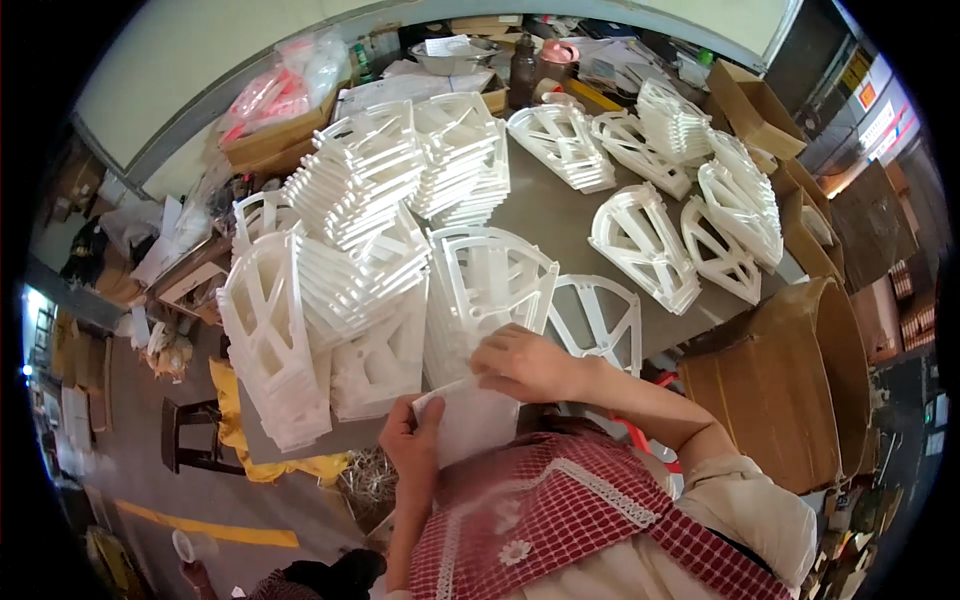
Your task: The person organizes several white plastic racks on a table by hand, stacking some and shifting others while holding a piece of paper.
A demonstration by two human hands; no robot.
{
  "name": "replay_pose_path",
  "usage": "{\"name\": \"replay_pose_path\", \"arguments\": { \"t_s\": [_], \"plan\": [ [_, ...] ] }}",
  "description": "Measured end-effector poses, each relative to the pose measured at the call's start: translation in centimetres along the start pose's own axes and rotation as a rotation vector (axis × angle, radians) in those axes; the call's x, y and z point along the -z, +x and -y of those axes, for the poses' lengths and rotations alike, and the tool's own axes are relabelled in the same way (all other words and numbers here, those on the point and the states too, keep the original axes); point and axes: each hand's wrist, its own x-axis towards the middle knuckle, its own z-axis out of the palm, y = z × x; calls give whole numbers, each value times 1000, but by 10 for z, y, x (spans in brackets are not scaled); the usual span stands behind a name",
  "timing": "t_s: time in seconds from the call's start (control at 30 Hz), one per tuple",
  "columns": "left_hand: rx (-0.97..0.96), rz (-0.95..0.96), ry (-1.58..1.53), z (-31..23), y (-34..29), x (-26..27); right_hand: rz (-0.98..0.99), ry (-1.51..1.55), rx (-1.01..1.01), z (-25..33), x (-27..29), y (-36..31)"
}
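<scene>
Close to my body, at the table's near edge, I hold a flat white sheet-like piece (pixel 470 425); whether it is paper or a plastic bag I cannot tell. My left hand (pixel 412 440) grips its left side, thumb on top. Bent over its upper edge is my right hand (pixel 522 364), fingers pinched together there. Just beyond my hands stands a stack of white fan-shaped plastic frames (pixel 492 270). A single frame (pixel 603 318) lies right of that stack. More stacked frames (pixel 268 330) fill the left side of the table.
White frames (pixel 645 245) also lie at the right on the grey table (pixel 560 215). A large cardboard box (pixel 765 385) stands by my right arm. A bottle (pixel 522 72) and a metal bowl (pixel 455 60) are at the back. Another person's hand (pixel 195 575) shows at lower left.
</scene>
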Motion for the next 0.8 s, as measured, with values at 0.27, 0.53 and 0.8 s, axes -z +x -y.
{"name": "replay_pose_path", "arguments": {
  "t_s": [0.27, 0.53, 0.8],
  "plan": [
    [11, -74, -119, 11, -2, 8, -50, -37, 84, 10, -5, 16],
    [-14, -88, -104, 22, -4, 17, 75, 159, -2, 7, -10, 26],
    [30, -100, -230, 22, -3, 21, 5, 118, 40, 17, -17, 31]
  ]
}}
